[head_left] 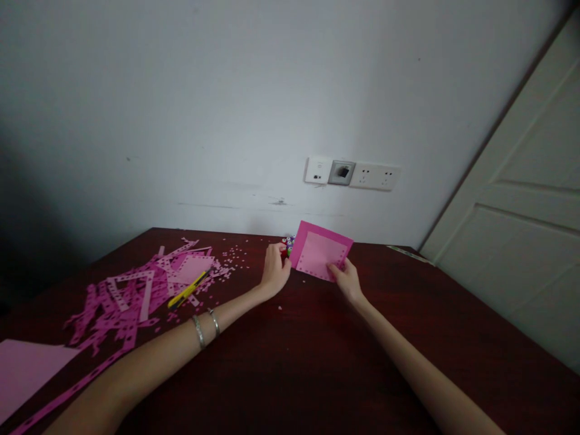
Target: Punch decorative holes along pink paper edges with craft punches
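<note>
My right hand [348, 279] holds a square of dark pink paper [302, 232] at its lower right corner, thumb in front. A smaller light pink paper square [316, 252], with small holes along its lower and right edges, lies against its front. My left hand [274, 272] is by the left edge of the dark pink paper, thumb and forefinger bent and apart. Just beyond its fingertips stands a cluster of small round-topped coloured things [289, 243], partly hidden by the hand and the paper. Whether the left thumb touches the paper I cannot tell.
On the left of the dark red table [290, 362] lies a heap of punched pink paper strips [122, 296] with a yellow and black cutter [188, 290] on it. Tiny paper bits [233, 257] are scattered nearby. A light pink sheet [27, 368] lies front left. Behind are the wall and sockets [374, 175].
</note>
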Demonstrator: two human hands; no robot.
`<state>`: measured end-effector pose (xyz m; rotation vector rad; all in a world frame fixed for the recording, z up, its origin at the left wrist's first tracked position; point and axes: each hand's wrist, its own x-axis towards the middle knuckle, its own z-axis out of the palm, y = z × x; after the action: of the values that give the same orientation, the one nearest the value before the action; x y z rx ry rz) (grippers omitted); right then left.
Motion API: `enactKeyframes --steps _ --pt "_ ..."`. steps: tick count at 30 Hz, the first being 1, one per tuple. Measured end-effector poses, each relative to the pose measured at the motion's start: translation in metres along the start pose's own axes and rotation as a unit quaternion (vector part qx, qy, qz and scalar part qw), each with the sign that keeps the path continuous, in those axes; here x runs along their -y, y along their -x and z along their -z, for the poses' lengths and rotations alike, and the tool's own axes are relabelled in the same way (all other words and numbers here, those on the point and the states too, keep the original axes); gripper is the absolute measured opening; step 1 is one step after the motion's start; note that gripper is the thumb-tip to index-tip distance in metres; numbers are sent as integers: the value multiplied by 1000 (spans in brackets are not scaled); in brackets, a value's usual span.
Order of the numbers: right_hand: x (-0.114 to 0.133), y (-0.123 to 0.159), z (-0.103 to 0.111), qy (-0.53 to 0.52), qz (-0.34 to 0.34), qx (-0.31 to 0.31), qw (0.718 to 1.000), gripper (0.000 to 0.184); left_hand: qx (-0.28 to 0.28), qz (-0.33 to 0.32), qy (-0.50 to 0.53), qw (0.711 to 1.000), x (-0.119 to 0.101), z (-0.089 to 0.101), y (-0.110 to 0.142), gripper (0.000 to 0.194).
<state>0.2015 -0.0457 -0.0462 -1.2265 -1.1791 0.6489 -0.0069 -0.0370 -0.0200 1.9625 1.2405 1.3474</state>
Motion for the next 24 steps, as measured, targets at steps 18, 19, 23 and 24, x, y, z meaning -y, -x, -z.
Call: enactKeyframes --steps 18,19,23,24 --pt "19 3 34 -79 -69 -53 993 33 424 -157 -275 848 36 2 0 55" --pt "20 6 36 -72 -75 -44 994 32 422 -153 -293 844 43 7 -6 54" --pt "20 22 36 -23 -109 20 994 28 388 -139 -341 845 69 33 -14 55" --pt "20 26 34 -8 -119 40 992 27 374 -141 -355 845 73 39 -14 54"
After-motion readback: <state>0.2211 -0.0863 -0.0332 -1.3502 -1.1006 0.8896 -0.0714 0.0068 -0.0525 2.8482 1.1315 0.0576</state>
